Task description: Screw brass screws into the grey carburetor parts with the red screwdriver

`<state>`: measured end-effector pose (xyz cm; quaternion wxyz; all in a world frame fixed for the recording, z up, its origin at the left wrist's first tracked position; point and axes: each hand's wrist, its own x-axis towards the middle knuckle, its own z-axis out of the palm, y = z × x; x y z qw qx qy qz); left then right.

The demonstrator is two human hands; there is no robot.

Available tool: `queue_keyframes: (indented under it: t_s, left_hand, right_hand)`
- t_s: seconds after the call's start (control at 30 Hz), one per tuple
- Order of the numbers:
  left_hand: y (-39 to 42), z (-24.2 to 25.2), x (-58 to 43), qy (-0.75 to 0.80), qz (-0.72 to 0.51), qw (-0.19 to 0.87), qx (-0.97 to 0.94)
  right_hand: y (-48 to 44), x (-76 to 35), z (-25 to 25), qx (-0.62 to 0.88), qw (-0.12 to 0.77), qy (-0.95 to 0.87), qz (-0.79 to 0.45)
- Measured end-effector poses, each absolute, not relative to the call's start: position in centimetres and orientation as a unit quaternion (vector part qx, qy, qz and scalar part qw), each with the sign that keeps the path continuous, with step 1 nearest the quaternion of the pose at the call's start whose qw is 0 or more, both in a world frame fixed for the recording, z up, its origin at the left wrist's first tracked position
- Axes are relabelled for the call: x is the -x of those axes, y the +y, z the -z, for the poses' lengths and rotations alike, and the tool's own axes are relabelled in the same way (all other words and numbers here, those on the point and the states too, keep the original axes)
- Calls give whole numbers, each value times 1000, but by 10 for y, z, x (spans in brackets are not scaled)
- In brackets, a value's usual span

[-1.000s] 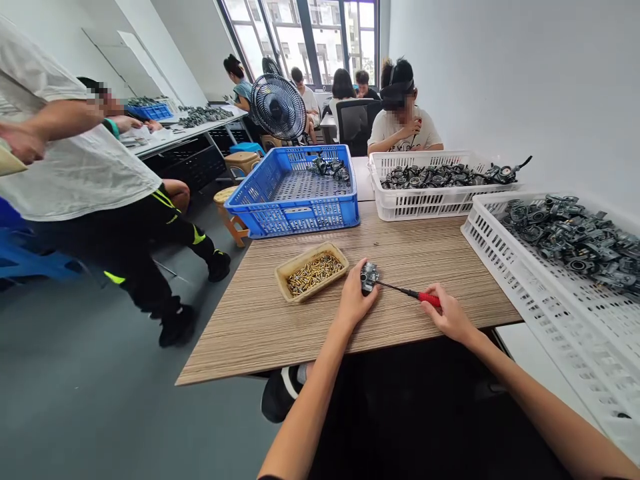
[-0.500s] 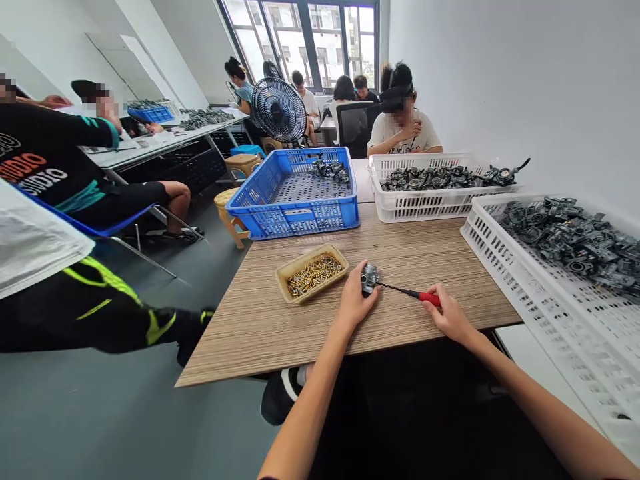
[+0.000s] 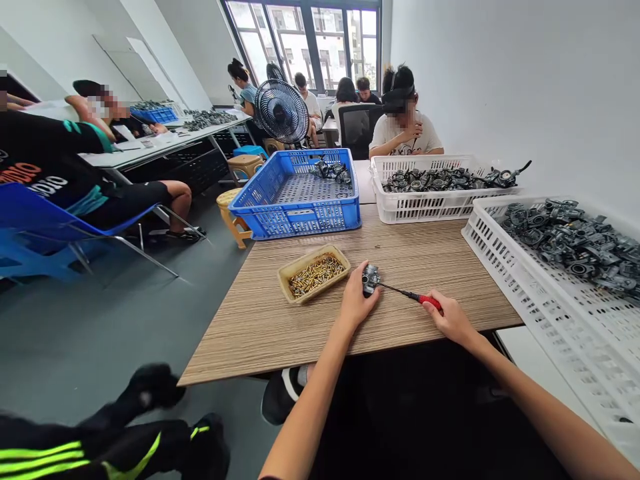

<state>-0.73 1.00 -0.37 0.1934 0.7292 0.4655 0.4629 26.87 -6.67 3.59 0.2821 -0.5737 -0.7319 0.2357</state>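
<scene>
My left hand [image 3: 356, 300] grips a small dark metal carburetor [image 3: 371, 279] on the tabletop, its fingers wrapped around the body. My right hand [image 3: 449, 320] holds a red-handled screwdriver [image 3: 430, 302], whose thin steel shaft reaches left to the carburetor. The shaft's tip meets the part's side, though the exact contact is too small to make out. Just left of my left hand sits a shallow tan tray [image 3: 306, 259] full of small brass parts.
A wood-grain table [image 3: 270, 340] carries a blue crate [image 3: 295, 227] and a white crate [image 3: 425, 212], both holding dark carburetors. A fuller white crate [image 3: 525, 293] stands at right. A seated person [image 3: 405, 130] works beyond, near a fan [image 3: 281, 112].
A person in black trousers with neon stripes has moved from the left toward the bottom left corner, uncovering a blue chair. My hands and the carburetor stay almost still.
</scene>
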Motion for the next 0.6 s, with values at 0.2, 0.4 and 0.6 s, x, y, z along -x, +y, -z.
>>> queue_keyframes:
  t_s: [0.2,0.4,0.6]
  left_hand:
    - [9,1,7,499,-450,159,-724]
    - [10,-1,15,512,-443,158,-719]
    - [15,-3,18,510,-387,168,-749]
  right_hand:
    - [-67,-271,-30,610,325,-694,-201]
    - [-49,-259,-35,734,246,-629,-75]
    - [-38,-237,-46,785,204,-584,-29]
